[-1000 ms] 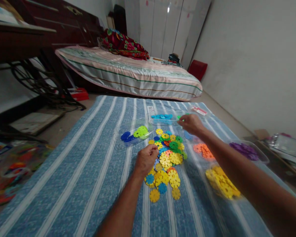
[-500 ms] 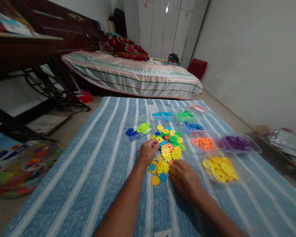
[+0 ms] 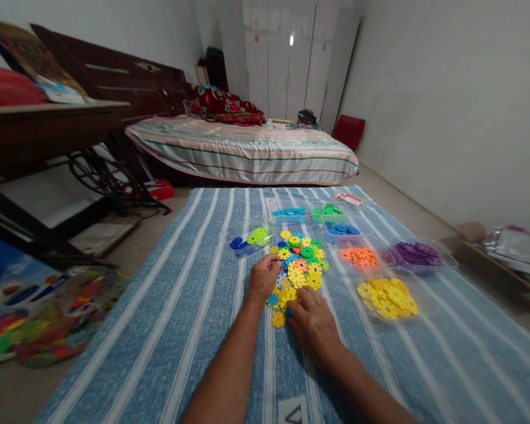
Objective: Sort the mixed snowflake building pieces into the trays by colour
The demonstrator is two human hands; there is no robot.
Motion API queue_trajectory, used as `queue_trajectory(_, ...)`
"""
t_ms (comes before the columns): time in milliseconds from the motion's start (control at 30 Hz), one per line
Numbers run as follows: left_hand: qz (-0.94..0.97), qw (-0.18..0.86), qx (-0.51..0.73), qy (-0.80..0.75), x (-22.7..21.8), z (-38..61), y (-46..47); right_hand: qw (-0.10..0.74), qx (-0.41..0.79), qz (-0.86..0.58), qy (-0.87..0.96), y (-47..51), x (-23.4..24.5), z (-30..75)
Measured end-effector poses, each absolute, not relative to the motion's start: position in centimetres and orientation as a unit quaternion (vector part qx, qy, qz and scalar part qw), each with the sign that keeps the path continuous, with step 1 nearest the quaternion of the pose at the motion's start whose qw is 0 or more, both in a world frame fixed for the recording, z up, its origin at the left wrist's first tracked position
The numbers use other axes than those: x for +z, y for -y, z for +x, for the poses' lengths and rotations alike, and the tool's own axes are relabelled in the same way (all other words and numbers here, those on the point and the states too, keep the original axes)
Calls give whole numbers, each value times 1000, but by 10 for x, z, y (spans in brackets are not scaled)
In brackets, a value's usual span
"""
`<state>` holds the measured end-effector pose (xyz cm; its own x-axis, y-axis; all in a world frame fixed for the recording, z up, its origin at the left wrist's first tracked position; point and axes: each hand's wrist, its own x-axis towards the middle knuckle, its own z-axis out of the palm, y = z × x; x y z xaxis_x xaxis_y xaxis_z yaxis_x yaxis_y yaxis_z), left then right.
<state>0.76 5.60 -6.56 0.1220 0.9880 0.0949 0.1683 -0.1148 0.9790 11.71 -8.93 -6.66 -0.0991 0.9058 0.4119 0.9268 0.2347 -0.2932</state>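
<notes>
A heap of flat snowflake-shaped plastic pieces in yellow, green, blue and orange lies on a blue striped cloth. My left hand rests curled at the heap's left edge, fingers closed on something I cannot make out. My right hand lies palm down at the heap's near edge, its fingertips bent onto the yellow and blue pieces there. Clear tubs around the heap hold sorted pieces: yellow, orange, purple, blue, green, light blue.
Another clear tub with dark blue and lime pieces sits left of the heap. A bed stands beyond the cloth, a dark table to the left, and a bag of colourful toys on the floor beside the cloth.
My right hand came back from the far green tub to the near edge of the heap and now presses on pieces there. My left hand stayed put. The view tilted up a little.
</notes>
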Motion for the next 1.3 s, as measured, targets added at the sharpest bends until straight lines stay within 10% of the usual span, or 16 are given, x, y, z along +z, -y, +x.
queue_trajectory(633, 762, 296, 361, -449, -53, -51, -5, 480, 23, -540, 692, 93, -81, 126)
queue_trajectory(1133, 776, 299, 319, -454, -57, -56, 2, 392, -140, -609, 675, -98, 48, 185)
queue_trajectory(1300, 767, 306, 357, -436, -57, -53, 1, 396, -84, -543, 735, -73, 21, 160)
